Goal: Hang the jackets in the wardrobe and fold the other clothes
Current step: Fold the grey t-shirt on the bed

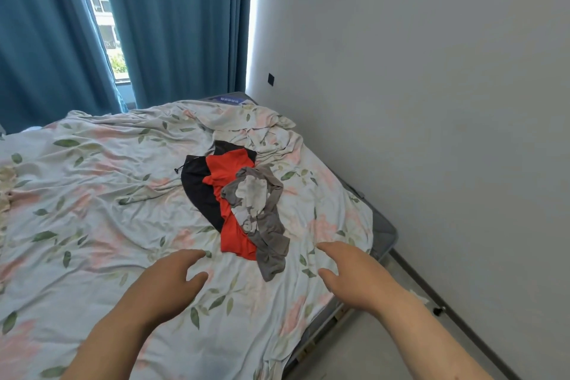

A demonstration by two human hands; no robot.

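step: reaching for clothes pile (243, 203) at frame centre | left hand (172, 281), right hand (351, 271) spread, empty | next: grasp grey garment (268, 241)

Blue curtains (172, 25), bright window (98, 9), grey wall (416, 71), floral-sheeted bed (92, 194), pale floor (354, 348).

A grey garment (262, 219), a red one (229, 182) and a black one (197, 188) lie heaped on the bed (92, 194). Both hands, left (172, 281) and right (354, 274), hover near them with fingers relaxed.
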